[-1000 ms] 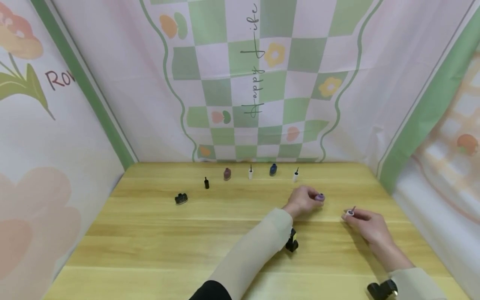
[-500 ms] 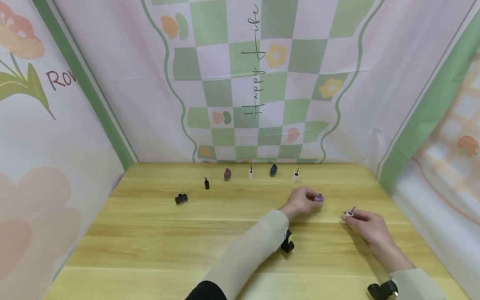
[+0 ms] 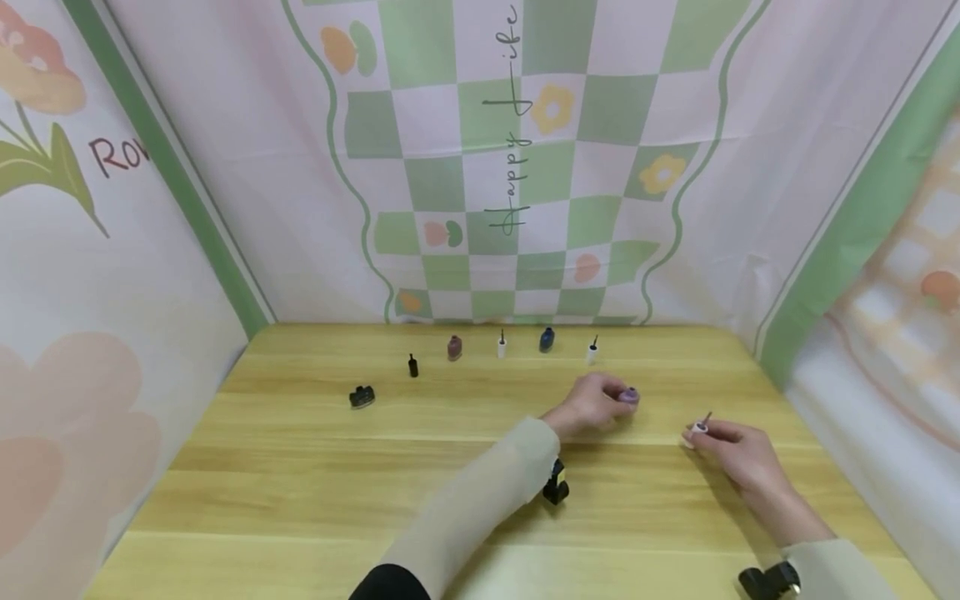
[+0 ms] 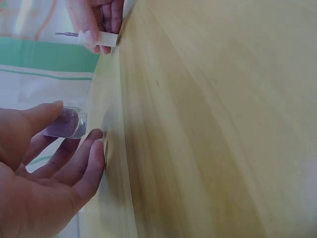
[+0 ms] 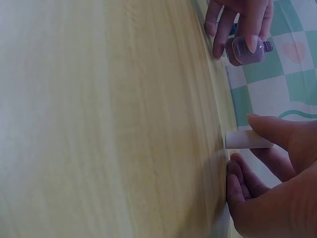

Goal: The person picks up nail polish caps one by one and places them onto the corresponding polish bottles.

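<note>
My left hand (image 3: pixel 592 402) pinches a small purple nail polish bottle (image 3: pixel 628 397) between thumb and fingers. In the right wrist view the bottle (image 5: pixel 243 51) has no cap and its threaded neck shows. To the right, my right hand (image 3: pixel 738 454) pinches a white nail polish cap (image 3: pixel 700 427), its brush pointing up. The white cap (image 4: pixel 101 38) and its thin brush also show in the left wrist view. Bottle and cap are apart, with a stretch of table between the hands.
Along the back of the wooden table (image 3: pixel 337 492) stand a mauve bottle (image 3: pixel 454 348), a blue bottle (image 3: pixel 547 340), two white brush caps (image 3: pixel 502 344) and a black brush cap (image 3: pixel 413 366). A dark bottle (image 3: pixel 362 397) is at left. Printed curtains surround the table.
My left hand has moved slightly left with the purple bottle, away from the right hand. The right hand and its white cap have stayed nearly still.
</note>
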Demonstrator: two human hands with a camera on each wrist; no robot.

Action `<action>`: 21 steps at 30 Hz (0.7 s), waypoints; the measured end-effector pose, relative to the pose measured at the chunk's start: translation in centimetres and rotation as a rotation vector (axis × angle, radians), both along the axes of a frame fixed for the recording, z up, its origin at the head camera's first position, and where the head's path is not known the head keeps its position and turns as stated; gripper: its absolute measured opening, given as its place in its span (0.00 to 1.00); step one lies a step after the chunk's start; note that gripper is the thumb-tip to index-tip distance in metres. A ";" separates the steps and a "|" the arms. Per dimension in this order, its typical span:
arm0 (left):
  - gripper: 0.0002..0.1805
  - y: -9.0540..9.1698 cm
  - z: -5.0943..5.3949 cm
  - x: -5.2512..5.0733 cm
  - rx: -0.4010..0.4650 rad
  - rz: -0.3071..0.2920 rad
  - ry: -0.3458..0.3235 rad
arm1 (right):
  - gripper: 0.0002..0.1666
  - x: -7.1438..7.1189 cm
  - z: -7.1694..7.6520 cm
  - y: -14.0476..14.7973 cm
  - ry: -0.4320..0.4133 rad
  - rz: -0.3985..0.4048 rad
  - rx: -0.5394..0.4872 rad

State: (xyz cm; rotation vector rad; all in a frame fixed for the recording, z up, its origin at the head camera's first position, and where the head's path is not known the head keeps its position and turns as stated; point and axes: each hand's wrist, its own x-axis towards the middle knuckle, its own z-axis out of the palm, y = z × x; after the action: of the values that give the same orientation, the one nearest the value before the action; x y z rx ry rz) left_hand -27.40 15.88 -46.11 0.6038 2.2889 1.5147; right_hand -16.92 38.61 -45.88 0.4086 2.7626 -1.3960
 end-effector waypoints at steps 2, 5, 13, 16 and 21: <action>0.08 -0.3 0.0 0.1 -0.002 -0.002 -0.003 | 0.37 0.0 -0.1 0.0 0.005 0.004 0.000; 0.07 -0.8 0.1 0.1 -0.028 0.004 0.010 | 0.36 -0.1 -0.3 0.1 0.013 0.002 -0.002; 0.11 -1.8 0.1 0.1 -0.039 -0.001 0.018 | 0.37 0.1 -0.3 0.2 0.017 0.014 0.005; 0.11 -2.2 0.1 0.2 -0.030 -0.006 0.010 | 0.38 0.0 -0.4 0.4 0.020 0.024 0.007; 0.12 -3.0 0.3 0.4 -0.011 -0.025 -0.008 | 0.40 0.0 -0.1 0.6 0.009 0.045 0.030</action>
State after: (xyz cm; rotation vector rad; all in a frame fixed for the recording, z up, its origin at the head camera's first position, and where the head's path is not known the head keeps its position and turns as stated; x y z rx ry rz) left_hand -26.97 12.85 -45.78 0.6196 2.2731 1.4901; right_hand -16.95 39.23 -45.95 0.3398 2.7841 -1.3519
